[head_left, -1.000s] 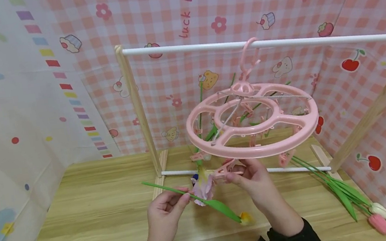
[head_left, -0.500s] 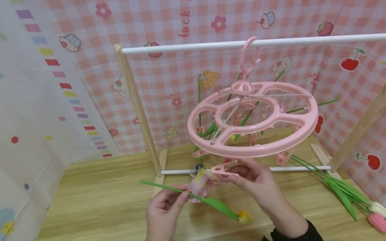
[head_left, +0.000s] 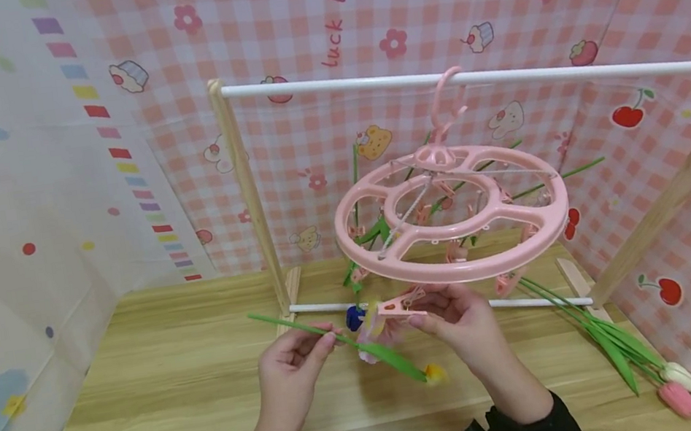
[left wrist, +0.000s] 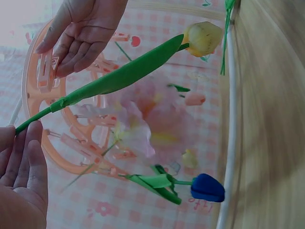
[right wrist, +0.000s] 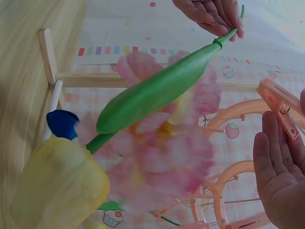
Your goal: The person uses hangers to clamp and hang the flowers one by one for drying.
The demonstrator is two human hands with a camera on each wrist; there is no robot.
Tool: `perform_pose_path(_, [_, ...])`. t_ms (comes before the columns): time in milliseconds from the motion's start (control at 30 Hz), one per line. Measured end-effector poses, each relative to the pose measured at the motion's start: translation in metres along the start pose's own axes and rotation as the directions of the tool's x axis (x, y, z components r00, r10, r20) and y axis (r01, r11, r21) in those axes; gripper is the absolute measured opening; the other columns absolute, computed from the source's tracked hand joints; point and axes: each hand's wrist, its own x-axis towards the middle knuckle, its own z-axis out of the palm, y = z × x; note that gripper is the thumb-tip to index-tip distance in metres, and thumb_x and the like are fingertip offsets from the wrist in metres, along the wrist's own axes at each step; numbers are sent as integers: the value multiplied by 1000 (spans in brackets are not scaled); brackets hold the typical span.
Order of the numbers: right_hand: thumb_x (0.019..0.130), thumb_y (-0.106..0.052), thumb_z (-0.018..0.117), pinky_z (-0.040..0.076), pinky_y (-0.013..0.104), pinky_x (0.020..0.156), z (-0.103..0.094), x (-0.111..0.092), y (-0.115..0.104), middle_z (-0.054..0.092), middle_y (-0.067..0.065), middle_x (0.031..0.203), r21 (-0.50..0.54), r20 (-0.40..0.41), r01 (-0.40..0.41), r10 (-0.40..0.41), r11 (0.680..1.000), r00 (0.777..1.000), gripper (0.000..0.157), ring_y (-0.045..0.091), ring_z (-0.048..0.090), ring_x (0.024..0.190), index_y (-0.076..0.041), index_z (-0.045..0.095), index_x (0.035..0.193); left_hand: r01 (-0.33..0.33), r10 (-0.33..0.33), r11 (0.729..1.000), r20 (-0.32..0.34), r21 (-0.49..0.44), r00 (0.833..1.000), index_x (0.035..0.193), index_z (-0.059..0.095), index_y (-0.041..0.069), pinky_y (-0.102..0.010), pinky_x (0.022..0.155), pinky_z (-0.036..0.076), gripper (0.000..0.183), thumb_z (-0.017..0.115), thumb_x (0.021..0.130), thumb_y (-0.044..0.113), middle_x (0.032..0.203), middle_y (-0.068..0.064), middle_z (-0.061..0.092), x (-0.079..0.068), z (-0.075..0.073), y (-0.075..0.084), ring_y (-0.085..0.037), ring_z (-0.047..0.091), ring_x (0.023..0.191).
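My left hand (head_left: 291, 370) pinches the stem of a yellow tulip (head_left: 435, 374), which slants down to the right with its bloom lowest. A long green leaf (left wrist: 128, 71) runs along that stem. Under the near rim of a round pink clip hanger (head_left: 453, 274), my right hand (head_left: 467, 323) pinches a pink clothes peg (head_left: 401, 305) between thumb and fingers. The tulip stem is apart from this peg. Hanging between my hands are a large pale-pink ruffled flower (left wrist: 147, 129), blurred in both wrist views, and a blue tulip (left wrist: 208, 187), both head down.
The hanger hooks over a white rod (head_left: 314, 86) on a wooden-legged stand. Several green stems stick up behind its ring. A white tulip (head_left: 680, 376) and a pink tulip (head_left: 679, 399) lie on the wooden table (head_left: 147, 405) at the right. A lower white rod (head_left: 539, 301) crosses behind my hands.
The hanging pink flower and blue tulip have swung about, and stems behind the ring have shifted. The peg in my right hand has moved slightly left. My left hand has barely moved with the yellow tulip.
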Motion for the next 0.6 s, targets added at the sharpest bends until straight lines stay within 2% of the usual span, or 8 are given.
perform_pose_path(133, [76, 12, 66, 54, 30, 78, 1, 2, -1, 66, 10, 97, 8, 48, 48, -49, 999, 998, 27, 24, 62, 89, 16, 54, 100, -14, 14, 1000, 10, -6, 1000, 93, 60, -16, -35, 73, 55, 14, 63, 83, -7, 90, -25, 64, 4, 1, 3, -29, 64, 84])
perform_pose_path(300, [77, 9, 67, 54, 30, 75, 3, 5, -4, 67, 8, 94, 2, 77, 36, -36, 999, 996, 23, 22, 63, 87, 16, 55, 97, -34, 35, 999, 23, -23, 999, 92, 61, -16, -36, 74, 54, 13, 63, 82, -8, 91, -24, 65, 8, 3, 4, -34, 63, 85])
perform_pose_path(400, [78, 7, 67, 55, 28, 73, 3, 6, -6, 67, 7, 92, -24, 86, 41, -39, 999, 996, 20, 21, 63, 84, 14, 57, 94, -41, 41, 999, 28, -20, 999, 93, 62, -14, -35, 73, 55, 13, 63, 82, -7, 91, -24, 65, 10, 4, 5, -32, 64, 84])
perform_pose_path(600, [80, 9, 64, 55, 25, 64, 1, 11, -6, 67, 5, 87, -61, 98, 118, -112, 991, 989, 9, 18, 63, 76, 11, 59, 88, -48, 48, 999, 46, -6, 998, 95, 63, -13, -35, 71, 55, 14, 63, 83, -5, 92, -21, 66, 14, 7, 10, -29, 64, 83])
